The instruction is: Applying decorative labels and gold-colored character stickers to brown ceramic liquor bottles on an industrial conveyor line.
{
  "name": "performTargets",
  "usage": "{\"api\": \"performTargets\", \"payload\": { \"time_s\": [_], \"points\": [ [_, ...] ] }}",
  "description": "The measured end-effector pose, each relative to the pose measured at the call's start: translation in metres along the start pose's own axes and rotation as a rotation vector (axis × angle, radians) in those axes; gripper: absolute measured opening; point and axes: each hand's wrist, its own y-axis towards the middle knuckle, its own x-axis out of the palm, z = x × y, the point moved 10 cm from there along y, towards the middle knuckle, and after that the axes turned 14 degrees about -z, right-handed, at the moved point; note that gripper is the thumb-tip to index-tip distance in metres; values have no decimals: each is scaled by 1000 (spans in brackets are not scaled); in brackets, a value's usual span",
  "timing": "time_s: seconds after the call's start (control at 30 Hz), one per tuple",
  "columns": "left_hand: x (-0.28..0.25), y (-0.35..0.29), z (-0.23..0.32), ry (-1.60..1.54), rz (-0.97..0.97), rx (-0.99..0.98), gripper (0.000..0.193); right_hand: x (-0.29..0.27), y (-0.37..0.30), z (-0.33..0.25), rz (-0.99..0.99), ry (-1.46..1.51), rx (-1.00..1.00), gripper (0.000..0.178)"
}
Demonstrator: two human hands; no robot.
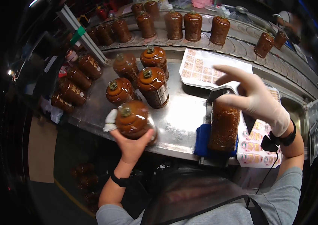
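My left hand (133, 147), bare on the palm, grips a brown glass bottle (132, 119) from its near side, at the front edge of the steel table. Something white, cloth or part of a glove, covers the fingers on the bottle's left. My right hand (254, 99), in a pale glove, has thumb and fingers spread above a dark holder. In that holder a second brown bottle (224, 127) lies on its side over a blue cloth (203, 139). Whether my right thumb touches the holder, I cannot tell. Several brown bottles (153, 87) stand just beyond my left hand.
Sheets of printed labels (204, 69) lie behind the holder, and more label sheets (254, 150) lie to its right. A curved conveyor (237, 47) carrying bottles runs along the back. More bottles (72, 92) stand at far left. A sink (295, 110) is at right; another person (288, 20) is beyond.
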Motion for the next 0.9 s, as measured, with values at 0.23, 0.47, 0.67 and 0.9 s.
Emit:
{"api": "performTargets", "payload": {
  "time_s": [0.23,0.47,0.67,0.9],
  "points": [
    [-59,2,-34,202,262,6,102,-45,-88,122,340,436,168,40],
    [-88,11,-84,303,409,-17,98,-52,-133,187,473,416,323,33],
    [-81,6,-68,431,371,25,99,-44,-137,222,500,256,270,28],
    [-46,-6,47,471,253,386,65,-53,-128,253,566,100,318,29]
  ]
}}
